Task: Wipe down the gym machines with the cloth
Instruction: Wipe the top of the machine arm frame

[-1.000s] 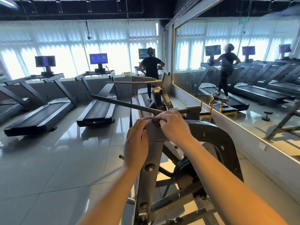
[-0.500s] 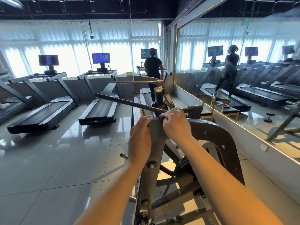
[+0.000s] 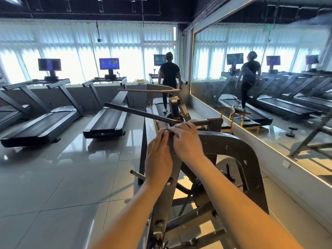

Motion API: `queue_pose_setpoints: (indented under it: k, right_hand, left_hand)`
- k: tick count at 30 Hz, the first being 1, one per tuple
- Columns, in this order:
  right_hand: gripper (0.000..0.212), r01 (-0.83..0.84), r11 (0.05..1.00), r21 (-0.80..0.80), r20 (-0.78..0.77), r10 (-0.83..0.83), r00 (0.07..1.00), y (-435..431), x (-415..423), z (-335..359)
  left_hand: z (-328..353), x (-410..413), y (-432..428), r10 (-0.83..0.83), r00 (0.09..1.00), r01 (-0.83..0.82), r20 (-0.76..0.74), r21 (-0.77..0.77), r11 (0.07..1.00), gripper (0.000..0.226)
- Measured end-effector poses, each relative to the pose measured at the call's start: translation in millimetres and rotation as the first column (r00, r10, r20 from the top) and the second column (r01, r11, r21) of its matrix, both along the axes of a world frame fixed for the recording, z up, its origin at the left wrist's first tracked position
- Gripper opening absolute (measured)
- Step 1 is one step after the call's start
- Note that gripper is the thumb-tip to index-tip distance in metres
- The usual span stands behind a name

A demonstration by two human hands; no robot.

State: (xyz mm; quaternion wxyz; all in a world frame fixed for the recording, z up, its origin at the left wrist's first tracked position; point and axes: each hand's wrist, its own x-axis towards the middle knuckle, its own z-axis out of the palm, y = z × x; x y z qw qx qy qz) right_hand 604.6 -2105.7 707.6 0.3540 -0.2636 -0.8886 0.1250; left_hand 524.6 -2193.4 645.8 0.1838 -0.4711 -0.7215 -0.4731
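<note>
Left hand (image 3: 158, 155) flat on left side of machine frame (image 3: 233, 141), fingers straight. Right hand (image 3: 186, 141) on top, grip unclear, cloth hidden. Frame axis runs toward body.

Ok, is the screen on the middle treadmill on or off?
On. The middle treadmill's screen glows blue with brighter panels showing on it, though nobody stands on its belt.

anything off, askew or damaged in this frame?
Nothing spilled or broken. One oddity: the left hand and right hand meet on top of the grey machine frame, but no cloth shows plainly; blur there hides whatever lies under the fingers.
</note>
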Motion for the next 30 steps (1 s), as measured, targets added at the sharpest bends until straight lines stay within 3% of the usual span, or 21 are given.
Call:
queue_pose_setpoints:
  k: [3, 9, 15, 17, 20, 25, 28, 30]
  right_hand:
    - [0.040, -0.078, 0.994, 0.077, 0.009, 0.077, 0.997, 3.1, 4.8, -4.8]
    - [0.040, 0.242, 0.967, -0.076, -0.123, -0.250, 0.960, 14.9, 36.0, -20.3]
    - [0.047, 0.031, 0.980, 0.197, -0.145, -0.003, 0.989, -12.8, 8.2, -29.8]
    - [0.053, 0.128, 0.980, 0.153, -0.186, -0.099, 0.978, 3.8, 24.2, -36.4]
    - [0.040, 0.211, 0.977, -0.012, -0.275, -0.206, 0.939, 13.1, 43.8, -43.3]
    - [0.033, 0.014, 0.997, 0.078, -0.299, 0.010, 0.954, -15.5, 26.4, -51.1]
    - [0.033, 0.033, 0.999, 0.019, -0.382, -0.024, 0.924, -23.9, 14.4, -49.1]
    - [0.035, 0.028, 0.999, 0.034, -0.325, -0.016, 0.945, -21.2, 9.3, -51.3]
  left_hand:
    - [-3.9, -2.8, 4.5, 0.012, 0.997, -0.012, -0.072, 0.002, 1.000, 0.055]
    - [-25.0, -6.1, -3.9, -0.054, 0.996, 0.047, -0.069, -0.103, 0.994, 0.058]
    - [-34.7, 3.3, -3.1, -0.057, 0.998, 0.056, -0.008, -0.077, 0.995, 0.067]
    - [-39.3, 2.8, -7.6, -0.057, 0.998, 0.058, 0.014, -0.094, 0.994, 0.067]
    - [-44.5, 6.0, -11.4, -0.047, 0.999, 0.049, 0.028, -0.100, 0.994, 0.057]
    - [-47.9, 11.0, -9.5, -0.032, 0.999, 0.034, 0.041, -0.052, 0.998, 0.052]
    - [-46.9, 3.8, -12.0, -0.079, 0.997, 0.079, -0.027, -0.026, 0.997, 0.053]
    - [-47.6, -2.0, -11.4, -0.106, 0.994, 0.105, -0.037, -0.029, 0.994, 0.054]
